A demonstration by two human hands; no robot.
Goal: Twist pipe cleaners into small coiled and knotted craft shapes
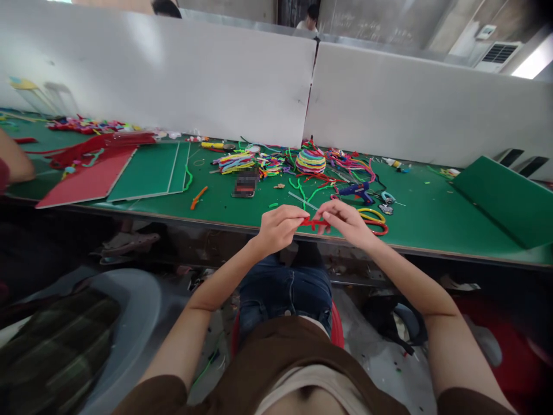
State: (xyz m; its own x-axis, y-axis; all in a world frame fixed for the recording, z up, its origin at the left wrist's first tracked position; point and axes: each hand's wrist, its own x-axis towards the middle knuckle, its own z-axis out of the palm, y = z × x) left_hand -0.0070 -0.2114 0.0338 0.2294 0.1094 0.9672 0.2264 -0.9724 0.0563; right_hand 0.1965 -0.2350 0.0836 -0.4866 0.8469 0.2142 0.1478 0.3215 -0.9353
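A short red fuzzy strip (313, 223) spans the gap between my two hands, just above the table's front edge. My left hand (283, 226) pinches its left end between thumb and fingertips. At the strip's right end is my right hand (343, 222), its fingers curled round it with the thumb on top. Just right of my right hand lie scissors with yellow and red handles (379, 227), their blades hidden. Behind my hands, green fuzzy stems (298, 185) and a pale stick (299, 199) rest on the green table (233, 216).
A blue glue gun (356, 191), a striped ball (310, 162), a phone (245, 183) and bundled colourful stems (235, 162) lie farther back. Green boards (151, 170) and a red board (93, 176) are left; another green board (510, 199) leans right. Another person's arm (15, 158) shows far left.
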